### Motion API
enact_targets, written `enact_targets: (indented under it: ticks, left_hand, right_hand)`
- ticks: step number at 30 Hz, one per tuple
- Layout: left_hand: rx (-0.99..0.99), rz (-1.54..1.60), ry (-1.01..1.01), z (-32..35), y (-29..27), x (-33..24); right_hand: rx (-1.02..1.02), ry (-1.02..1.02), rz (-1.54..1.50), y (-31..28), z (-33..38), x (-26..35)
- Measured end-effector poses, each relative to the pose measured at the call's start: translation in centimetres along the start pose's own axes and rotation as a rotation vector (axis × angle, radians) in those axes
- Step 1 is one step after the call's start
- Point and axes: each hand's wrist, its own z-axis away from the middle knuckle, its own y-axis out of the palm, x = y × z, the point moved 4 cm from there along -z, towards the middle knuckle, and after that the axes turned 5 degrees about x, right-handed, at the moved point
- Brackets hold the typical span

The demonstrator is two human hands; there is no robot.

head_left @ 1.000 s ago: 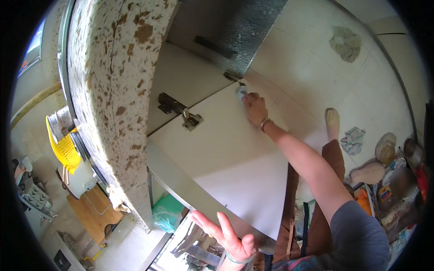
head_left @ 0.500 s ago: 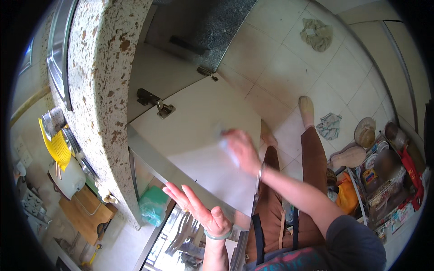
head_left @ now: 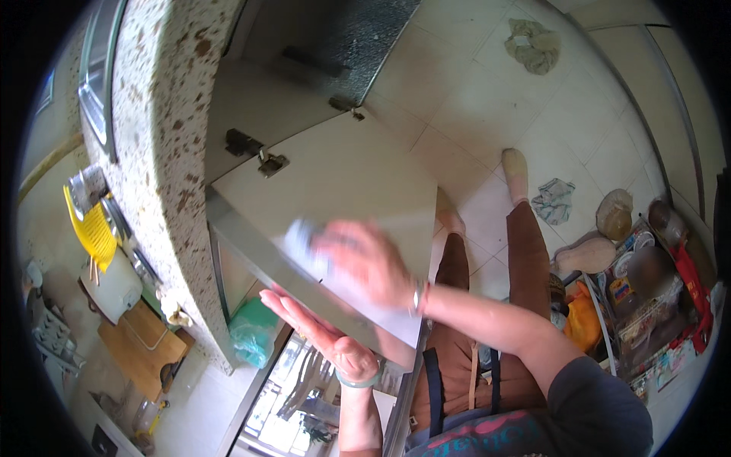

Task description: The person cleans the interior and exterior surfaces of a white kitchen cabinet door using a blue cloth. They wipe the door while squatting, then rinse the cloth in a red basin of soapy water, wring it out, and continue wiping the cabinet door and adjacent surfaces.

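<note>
An open cabinet door shows its pale inner face, with metal hinges along its far edge. Over that face, close to the door's metal-coloured edge strip, is my right hand, blurred by motion. It presses a whitish-grey cloth, whose details are smeared. My left hand holds nothing; its fingers are stretched out along the outer side of the door, near the edge strip. A green bangle sits on the left wrist.
A speckled stone counter borders the cabinet on the left. Beside it hang a yellow colander and a wooden board. Crumpled rags lie on the tiled floor. At right stands a crate of packages. A green plastic bag is near the door.
My right hand has swept left across the door with the cloth, toward its edge strip. My left hand has shifted slightly left and down. The view has moved a little.
</note>
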Motion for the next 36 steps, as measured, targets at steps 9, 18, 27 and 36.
enact_targets:
  ticks: [9,18,27,36]
  left_hand:
    - [-0.085,0.480,-0.382,4.5,0.8,0.9]
    - [-0.323,0.820,-0.651,9.1,1.5,-1.3]
    - [-0.401,1.238,-0.727,11.7,2.0,-1.9]
    - [-0.329,1.170,-0.712,14.8,1.8,-2.6]
  right_hand:
    - [-0.059,0.488,0.033,-2.3,10.2,-7.4]
    - [0.225,0.134,-0.274,-4.7,4.9,9.3]
    - [0.319,-0.243,0.343,-2.2,6.4,11.6]
    - [0.476,-0.191,0.417,-4.3,6.2,15.9]
